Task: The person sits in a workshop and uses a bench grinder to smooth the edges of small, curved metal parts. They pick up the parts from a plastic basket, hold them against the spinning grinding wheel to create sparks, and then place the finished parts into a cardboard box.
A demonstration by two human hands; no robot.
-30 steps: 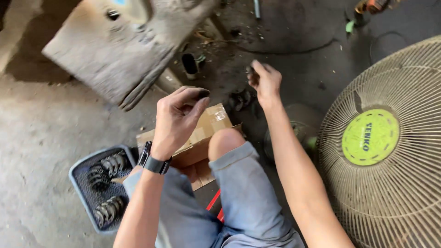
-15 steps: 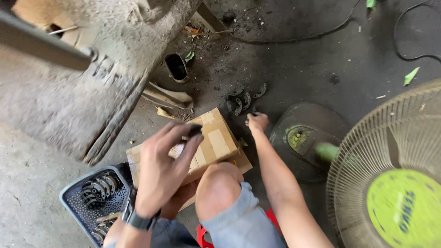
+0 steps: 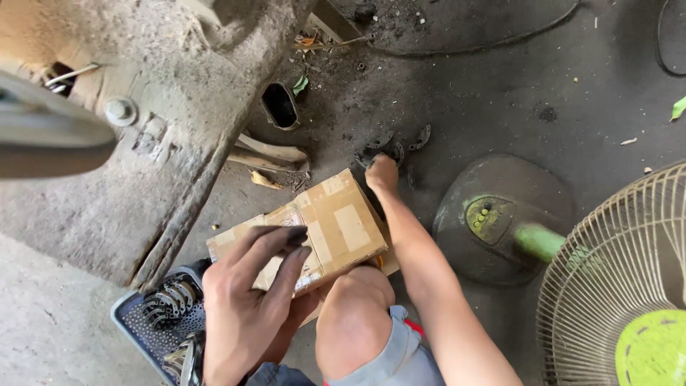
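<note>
My left hand (image 3: 246, 300) hovers over a taped cardboard box (image 3: 336, 221) in front of my knee, fingers grimy, close together and holding nothing I can see. My right hand (image 3: 382, 171) reaches past the box to the dark floor and rests on a small pile of black metal parts (image 3: 389, 146); whether it grips one I cannot tell. The box lies tilted between both arms.
A blue tray (image 3: 136, 322) with metal rings sits at lower left. A large dirty metal machine part (image 3: 136, 143) fills the upper left. A standing fan (image 3: 622, 286) with a green hub and round base (image 3: 500, 214) is on the right. A short black tube (image 3: 280, 107) lies beyond the box.
My right hand came down from mid-air to the black parts on the floor. My left hand dropped lower over the box. The view tilted downward and closer.
</note>
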